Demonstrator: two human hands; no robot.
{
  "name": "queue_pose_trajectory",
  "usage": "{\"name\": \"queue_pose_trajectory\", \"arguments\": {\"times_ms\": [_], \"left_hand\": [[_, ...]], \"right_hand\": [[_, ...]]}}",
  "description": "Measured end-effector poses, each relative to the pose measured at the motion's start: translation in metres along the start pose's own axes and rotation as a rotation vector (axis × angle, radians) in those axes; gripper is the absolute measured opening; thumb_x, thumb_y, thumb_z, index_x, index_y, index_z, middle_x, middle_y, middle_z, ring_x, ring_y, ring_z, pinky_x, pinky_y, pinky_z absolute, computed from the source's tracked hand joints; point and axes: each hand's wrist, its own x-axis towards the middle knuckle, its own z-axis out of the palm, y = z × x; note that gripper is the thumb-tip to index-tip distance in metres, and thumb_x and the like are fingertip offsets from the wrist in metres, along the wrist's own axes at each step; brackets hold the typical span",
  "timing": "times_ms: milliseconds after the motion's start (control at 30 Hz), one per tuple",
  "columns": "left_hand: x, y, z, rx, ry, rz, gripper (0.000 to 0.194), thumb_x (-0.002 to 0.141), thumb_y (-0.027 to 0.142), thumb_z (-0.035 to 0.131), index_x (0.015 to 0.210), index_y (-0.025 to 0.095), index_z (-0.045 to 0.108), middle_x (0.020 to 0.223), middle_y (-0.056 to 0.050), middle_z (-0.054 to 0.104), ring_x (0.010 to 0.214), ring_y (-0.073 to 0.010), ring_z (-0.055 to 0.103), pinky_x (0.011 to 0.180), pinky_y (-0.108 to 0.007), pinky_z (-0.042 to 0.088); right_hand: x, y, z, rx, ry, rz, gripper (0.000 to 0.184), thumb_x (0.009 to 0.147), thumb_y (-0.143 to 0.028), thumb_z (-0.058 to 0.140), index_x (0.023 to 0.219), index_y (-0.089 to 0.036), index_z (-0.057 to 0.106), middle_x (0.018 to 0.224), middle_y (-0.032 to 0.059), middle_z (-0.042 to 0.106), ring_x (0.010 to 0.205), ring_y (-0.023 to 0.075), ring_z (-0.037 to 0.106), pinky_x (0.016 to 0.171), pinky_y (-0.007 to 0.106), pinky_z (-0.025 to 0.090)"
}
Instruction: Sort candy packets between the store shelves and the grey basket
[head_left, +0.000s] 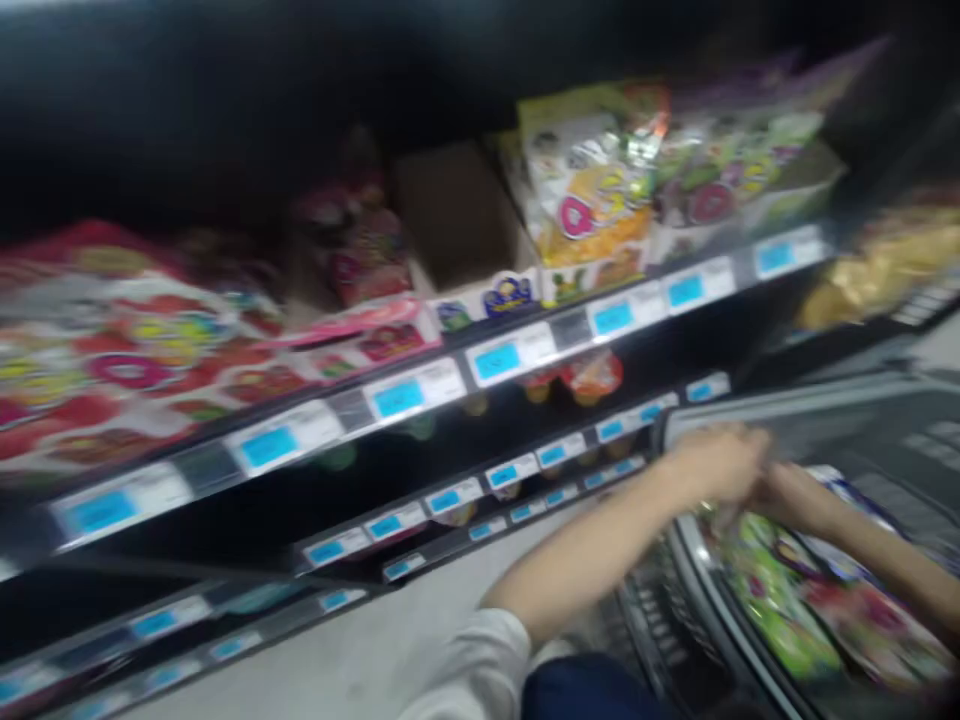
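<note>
At right, over cart, left hand and right hand close together; blurred, cannot tell if gripping. Green bag inside, just below. Careless pull against rim could snag or tear bag.

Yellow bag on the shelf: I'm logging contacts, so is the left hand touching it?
Apart: the head view shows the shelf's price-label strip in a plain gap between the left hand and the yellow bag.
</note>
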Motion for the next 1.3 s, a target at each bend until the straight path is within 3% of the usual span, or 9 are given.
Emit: {"name": "queue_pose_trajectory", "arguments": {"times_ms": [100,200,400,500,600,733,933,1167,1300], "left_hand": [[-0.005,-0.011,-0.004,-0.26,-0.019,0.045,0.05,0.1,0.038,0.045,0.142,0.012,0.047,0.133,-0.013,0.064,0.115,-0.0188,0.064,0.088,-0.026,0.053],[-0.006,-0.016,-0.004,-0.503,0.0,0.056,0.05,0.101,0.042,0.044,0.139,0.011,0.05,0.121,-0.014,0.069,0.112,-0.023,0.066,0.09,-0.032,0.052],[-0.019,-0.017,-0.021,-0.818,-0.056,0.199,0.043,0.091,0.048,0.061,0.121,0.018,0.065,0.089,-0.004,0.073,0.081,-0.0178,0.067,0.077,-0.029,0.051],[-0.021,-0.015,-0.025,-1.04,0.082,0.086,0.043,0.079,0.038,0.075,0.116,0.018,0.066,0.097,-0.005,0.073,0.083,-0.017,0.067,0.077,-0.029,0.053],[-0.019,-0.015,-0.023,-1.309,0.196,-0.085,0.036,0.071,0.032,0.08,0.1,0.015,0.069,0.088,-0.005,0.072,0.078,-0.0157,0.067,0.073,-0.027,0.054],[-0.017,-0.016,-0.025,-1.459,0.324,-0.259,0.031,0.059,0.026,0.087,0.082,0.014,0.069,0.076,-0.002,0.07,0.07,-0.0128,0.065,0.067,-0.023,0.053],[-0.013,-0.016,-0.028,-1.559,0.5,-0.408,0.025,0.062,0.024,0.085,0.08,0.017,0.069,0.075,-0.001,0.07,0.068,-0.0115,0.065,0.064,-0.022,0.052],[-0.01,-0.013,-0.025,-1.518,0.552,-0.381,0.027,0.064,0.029,0.085,0.082,0.018,0.068,0.078,-0.001,0.073,0.075,-0.0139,0.069,0.068,-0.023,0.055],[-0.012,-0.013,-0.023,-1.488,0.498,-0.348,0.029,0.066,0.036,0.085,0.084,0.02,0.068,0.078,0.0,0.073,0.075,-0.0147,0.069,0.067,-0.024,0.055]], "right_hand": [[-0.045,0.001,-0.016,-0.085,-0.078,0.318,0.028,0.075,-0.031,0.067,0.051,-0.03,0.052,0.049,0.0028,0.058,0.045,0.0197,0.056,0.047,0.032,0.045],[-0.062,-0.019,-0.035,0.109,0.024,0.482,0.027,0.071,-0.04,0.073,0.064,-0.025,0.052,0.061,0.0019,0.068,0.06,0.0213,0.066,0.058,0.034,0.054],[-0.09,-0.055,-0.07,0.462,0.543,0.562,0.061,0.061,-0.046,0.089,0.06,-0.022,0.032,0.073,0.004,0.069,0.068,0.0175,0.067,0.061,0.03,0.054],[-0.106,-0.054,-0.072,0.602,0.757,0.554,0.066,0.059,-0.041,0.092,0.06,-0.022,0.029,0.068,0.0,0.062,0.062,0.0135,0.061,0.056,0.028,0.05],[-0.114,-0.046,-0.062,0.788,0.848,0.506,0.068,0.059,-0.038,0.094,0.061,-0.022,0.028,0.063,-0.0035,0.054,0.056,0.0104,0.055,0.051,0.027,0.045],[-0.111,-0.037,-0.049,0.931,0.807,0.432,0.067,0.058,-0.037,0.095,0.06,-0.021,0.03,0.06,-0.0054,0.05,0.056,0.0092,0.054,0.052,0.026,0.043],[-0.104,-0.036,-0.046,0.946,0.755,0.398,0.065,0.059,-0.037,0.095,0.059,-0.021,0.032,0.061,-0.0049,0.051,0.057,0.0096,0.054,0.054,0.027,0.043],[-0.111,-0.032,-0.043,0.953,0.696,0.443,0.052,0.062,-0.034,0.093,0.069,-0.021,0.043,0.066,-0.0042,0.055,0.063,0.0121,0.059,0.06,0.029,0.047],[-0.115,-0.038,-0.044,0.977,0.466,0.478,0.046,0.063,-0.033,0.091,0.096,-0.022,0.06,0.082,-0.0007,0.066,0.074,0.0153,0.064,0.067,0.031,0.053]]}}
